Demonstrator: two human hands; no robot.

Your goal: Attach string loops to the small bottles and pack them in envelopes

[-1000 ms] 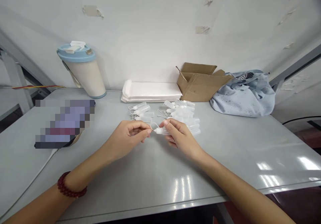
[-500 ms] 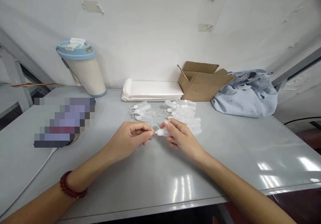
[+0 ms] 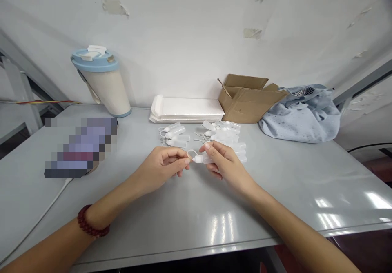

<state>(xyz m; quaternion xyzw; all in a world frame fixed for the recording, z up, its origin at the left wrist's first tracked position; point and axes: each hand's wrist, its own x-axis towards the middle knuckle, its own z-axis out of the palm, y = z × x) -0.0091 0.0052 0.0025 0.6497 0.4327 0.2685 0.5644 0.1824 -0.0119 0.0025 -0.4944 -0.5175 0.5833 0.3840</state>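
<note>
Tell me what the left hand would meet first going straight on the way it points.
The left hand would likely meet the bottle held in the right hand, nozzle first; whether they touch is unclear.

Grey tbl [image 3: 165, 220] w/ light glare [image 3: 222, 229] by white wall [image 3: 183, 44] w/ tape bits [image 3: 115, 7], poss. dark-red seat [image 3: 364, 248] below R.

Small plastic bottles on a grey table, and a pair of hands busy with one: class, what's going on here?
A person's right hand holds a small translucent bottle on its side, its nozzle facing the left hand. The left thumb and forefinger are pinched together at the nozzle; what exactly they grip is too small to tell. Similar bottles lie in a left group and a right group, before a white stack of envelopes and an open cardboard box.
</note>
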